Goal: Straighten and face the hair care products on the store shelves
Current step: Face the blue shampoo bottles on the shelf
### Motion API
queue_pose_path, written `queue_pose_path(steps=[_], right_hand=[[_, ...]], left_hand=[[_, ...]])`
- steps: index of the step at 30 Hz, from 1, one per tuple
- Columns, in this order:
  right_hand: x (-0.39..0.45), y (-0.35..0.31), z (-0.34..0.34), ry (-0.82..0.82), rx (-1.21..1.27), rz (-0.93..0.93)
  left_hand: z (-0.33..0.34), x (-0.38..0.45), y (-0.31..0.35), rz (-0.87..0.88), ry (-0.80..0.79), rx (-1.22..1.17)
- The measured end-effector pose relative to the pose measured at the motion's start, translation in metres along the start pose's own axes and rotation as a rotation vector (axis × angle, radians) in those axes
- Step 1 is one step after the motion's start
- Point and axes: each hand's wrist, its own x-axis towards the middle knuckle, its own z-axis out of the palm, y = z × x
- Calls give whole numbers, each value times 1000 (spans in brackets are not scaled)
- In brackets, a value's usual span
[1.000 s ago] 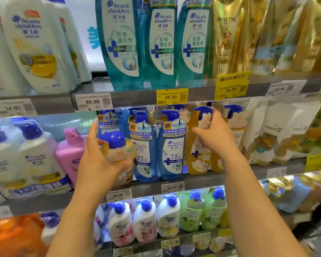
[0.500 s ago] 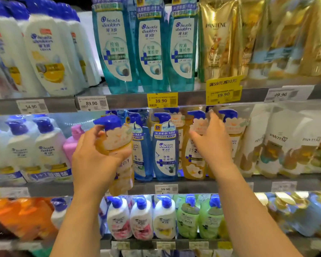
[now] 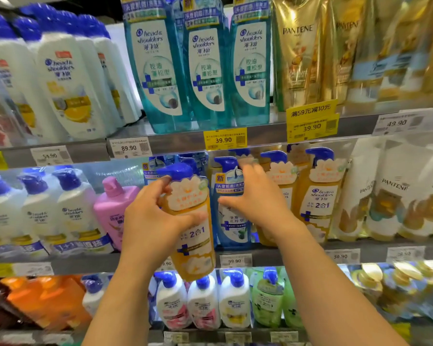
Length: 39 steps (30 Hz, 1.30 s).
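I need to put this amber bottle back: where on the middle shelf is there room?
Likeliest front slot: between the pink bottle and the blue pump bottle, though the held amber bottle in the left hand hides it. Right of there, shelved amber bottles and Pantene pouches stand packed.

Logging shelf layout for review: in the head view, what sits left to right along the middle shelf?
White pump bottles → pink bottle → orange bottle held by left hand → right hand → orange 2合1 bottle → Pantene pouches.
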Motion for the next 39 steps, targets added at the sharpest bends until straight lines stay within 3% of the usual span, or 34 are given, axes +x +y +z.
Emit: queue_pose_path(steps=[4,8,13,20,28,39], right_hand=[[-7,3,-10,-79,-6,-45],[-25,12,-17,-188,182,22],[-42,20,-28,-57,469,77],[-66,-1,-81,227,767,-8],[-94,-9,-118,120,707,14],[-97,8,-128,93,718,33]], left_hand=[[0,7,5,0,-79,11],[0,14,12,-8,-169,-14],[6,18,18,-7,-226,-47],[35,29,14,63,-272,-74],[80,36,17,91,-390,-80],[100,48,9,113,-355,-23]])
